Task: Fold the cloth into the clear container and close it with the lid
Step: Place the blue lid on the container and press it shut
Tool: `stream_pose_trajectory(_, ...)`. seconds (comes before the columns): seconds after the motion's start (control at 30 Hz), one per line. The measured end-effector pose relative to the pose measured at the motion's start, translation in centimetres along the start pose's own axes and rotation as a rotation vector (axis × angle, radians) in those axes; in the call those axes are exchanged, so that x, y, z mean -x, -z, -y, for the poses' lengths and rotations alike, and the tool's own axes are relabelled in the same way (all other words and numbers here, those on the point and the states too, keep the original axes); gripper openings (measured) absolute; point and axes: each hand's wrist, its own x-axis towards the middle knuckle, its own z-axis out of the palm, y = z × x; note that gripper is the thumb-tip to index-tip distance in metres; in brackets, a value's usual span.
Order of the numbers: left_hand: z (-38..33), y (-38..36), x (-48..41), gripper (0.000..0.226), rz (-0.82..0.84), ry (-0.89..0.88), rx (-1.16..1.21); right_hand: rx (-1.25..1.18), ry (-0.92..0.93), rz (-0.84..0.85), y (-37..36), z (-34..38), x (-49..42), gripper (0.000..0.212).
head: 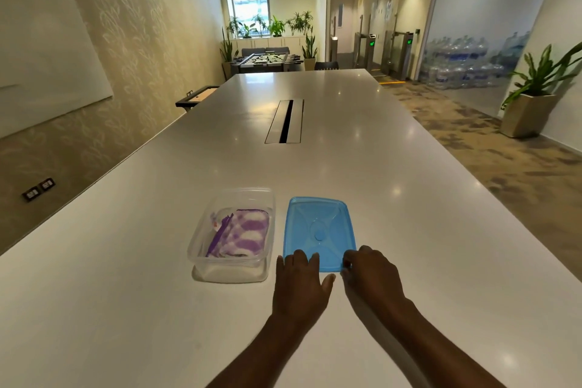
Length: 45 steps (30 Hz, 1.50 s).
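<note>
A clear plastic container stands on the white table, and a folded purple-and-white cloth lies inside it. To its right the blue lid lies flat on the table. My left hand rests on the lid's near left corner with fingers spread flat. My right hand has curled fingers pinching the lid's near right corner. The lid's near edge is partly hidden by both hands.
The long white table stretches ahead, with a cable slot in its middle. A wall with a whiteboard runs along the left. Carpeted floor and a potted plant lie to the right.
</note>
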Motion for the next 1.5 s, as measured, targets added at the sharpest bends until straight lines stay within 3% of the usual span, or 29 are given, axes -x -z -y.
stream_pose_trajectory(0.27,-0.3,0.9,0.7,0.022,-0.047,-0.082,0.049,-0.154,-0.091,0.027,1.3,0.6,2.4,0.013)
stream_pose_trajectory(0.5,-0.9,1.5,1.4,0.015,-0.043,-0.034,0.037,-0.28,-0.097,0.044,2.4,1.2,3.8,0.005)
stream_pose_trajectory(0.63,-1.0,1.7,1.6,0.011,-0.084,0.013,0.081,-0.667,-0.207,-0.135,2.3,1.1,4.3,0.021)
stream_pose_trajectory(0.77,-1.3,1.9,1.9,0.011,-0.178,0.033,0.256,-1.13,-0.462,-0.235,1.0,1.1,4.8,0.014)
stream_pose_trajectory(0.87,-2.2,2.5,2.2,0.016,-0.189,0.154,0.47,-1.48,-0.586,-0.153,0.4,1.8,4.6,0.016)
stream_pose_trajectory(1.0,-3.3,3.6,2.3,0.022,-0.293,0.296,0.715,-1.64,-0.678,0.037,0.5,3.3,3.8,0.021)
stream_pose_trajectory(1.1,-3.7,5.0,2.2,0.02,-0.396,0.393,0.907,-1.719,-0.588,0.28,2.1,4.4,2.9,0.032)
stream_pose_trajectory(1.17,-3.5,5.8,2.0,0.018,-0.453,0.422,1.017,-1.748,-0.501,0.351,2.9,5.1,2.4,0.031)
stream_pose_trajectory(1.37,-1.2,9.1,0.9,0.024,-0.506,0.465,1.26,-1.719,-0.371,0.179,3.9,6.5,1.2,0.016)
stream_pose_trajectory(1.5,2.4,12.0,0.8,0.027,-0.542,0.474,1.229,-1.623,-0.313,0.132,4.9,7.0,-0.3,0.021)
